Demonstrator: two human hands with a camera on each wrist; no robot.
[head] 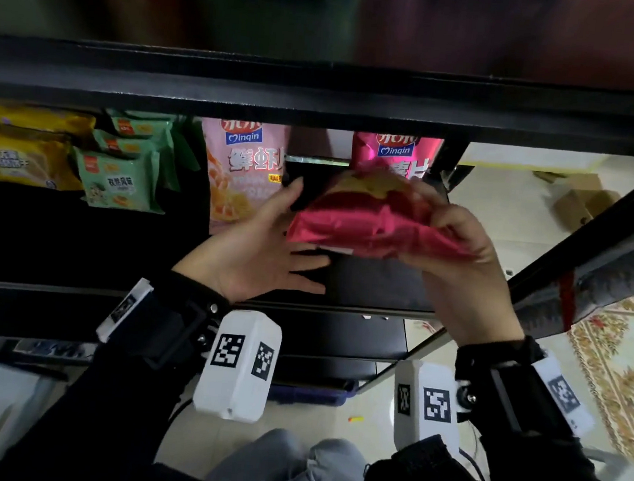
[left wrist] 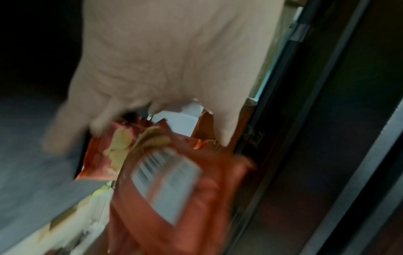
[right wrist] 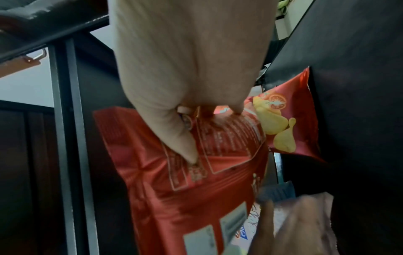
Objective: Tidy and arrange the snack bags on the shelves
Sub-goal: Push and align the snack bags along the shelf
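Right of centre in the head view, the right hand [head: 456, 248] curls its fingers and thumb around one end of a red snack bag [head: 370, 226], holding it crosswise above the dark shelf [head: 377, 284]; the grip near the bag's end probably lets the person turn it before standing it up. In the right wrist view the thumb presses into the printed back of the bag, so the front faces away from the person. Just left of the bag, the left hand [head: 265, 247] is spread, palm up, fingers straight and reaching under the bag's lower edge, apparently ready to support or steady it; whether it touches the bag is unclear, and the left wrist view is too blurred to settle it. Behind the held bag, in the upper centre of the frame, a magenta bag [head: 395, 155] stands upright at the back of the shelf, and a pale pink bag [head: 244, 176] stands to its left, fronts outward in a row. The open shelf space before the magenta bag looks like the intended spot. Further out, in the upper left of the frame, green packets [head: 121, 181] and yellow packets [head: 23, 161] lie in overlapping stacks.
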